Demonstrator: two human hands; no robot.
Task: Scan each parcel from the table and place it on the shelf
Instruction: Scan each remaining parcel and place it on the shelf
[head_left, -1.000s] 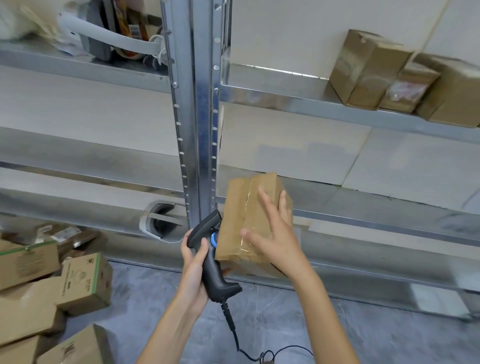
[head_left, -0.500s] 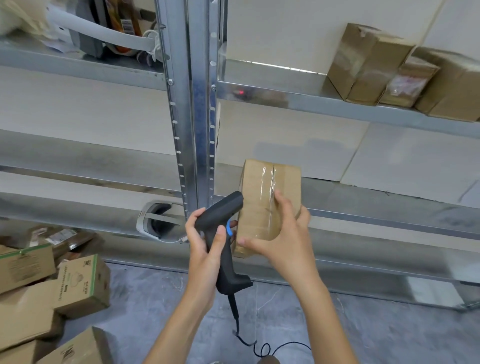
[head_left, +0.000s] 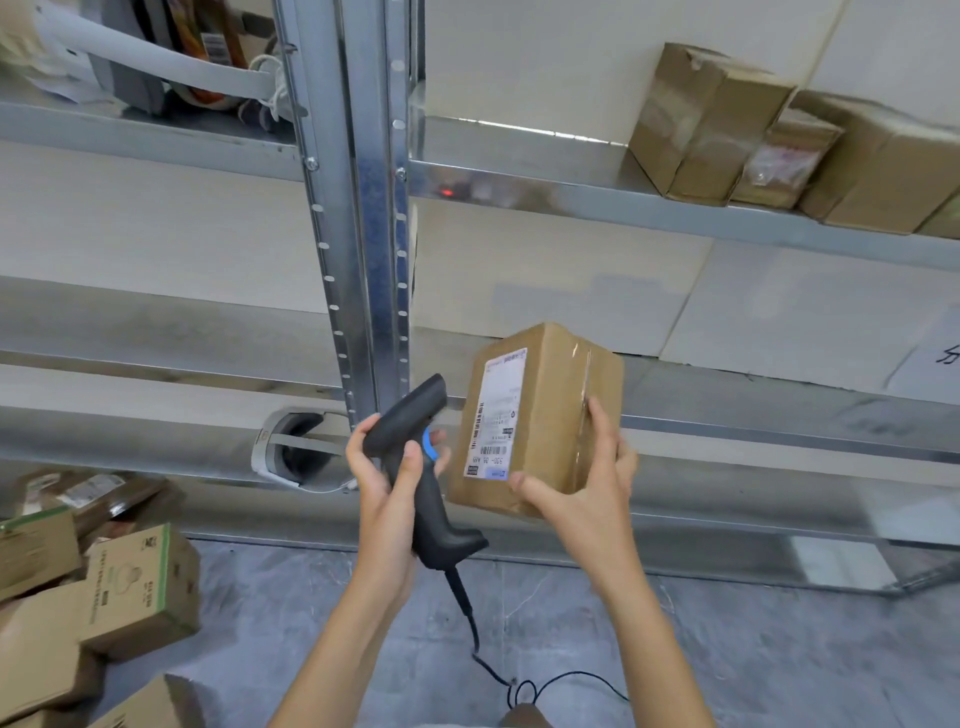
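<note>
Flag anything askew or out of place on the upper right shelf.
The parcels on the upper shelf sit tilted and jammed against each other, not squared to the edge. A red scanner dot falls on the shelf lip, not on the held parcel's label.

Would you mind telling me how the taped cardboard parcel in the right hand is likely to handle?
The parcel looks fairly light, since the right hand alone holds it up. Its crisp edges suggest stiff cardboard that should not flop. The glossy tape under the fingers may be slightly slippery.

scanner (head_left: 415, 457) left of parcel (head_left: 540, 415)
</note>
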